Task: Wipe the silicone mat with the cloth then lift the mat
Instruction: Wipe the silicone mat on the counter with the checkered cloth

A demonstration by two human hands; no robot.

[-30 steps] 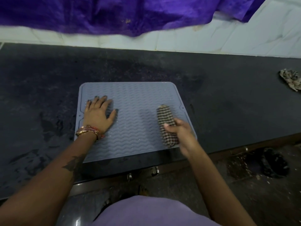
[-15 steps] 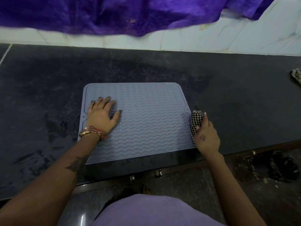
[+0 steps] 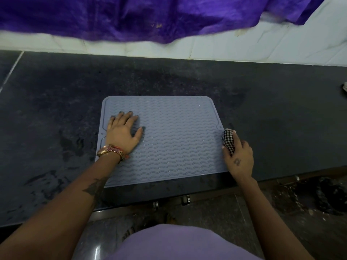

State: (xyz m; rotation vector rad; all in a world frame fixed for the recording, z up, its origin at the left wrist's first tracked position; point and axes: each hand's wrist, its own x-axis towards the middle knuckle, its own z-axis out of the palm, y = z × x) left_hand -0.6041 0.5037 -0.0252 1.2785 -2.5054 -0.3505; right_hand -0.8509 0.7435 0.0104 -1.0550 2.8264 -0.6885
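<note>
A grey-blue silicone mat (image 3: 178,139) with a wavy ribbed surface lies flat on the dark counter (image 3: 56,113). My left hand (image 3: 124,134) presses flat on the mat's left part, fingers spread. My right hand (image 3: 238,156) grips a folded black-and-white checked cloth (image 3: 228,140) at the mat's right edge, half over the counter beside it.
A purple fabric (image 3: 131,15) hangs over the white tiled wall at the back. Another crumpled rag (image 3: 344,89) lies at the counter's far right edge. The counter's front edge runs just below the mat, with the floor and dark debris (image 3: 323,196) beyond it.
My right hand has carried the cloth from the mat's right-centre across to its right edge, then stayed there. My left hand has kept pressing in the same place.
</note>
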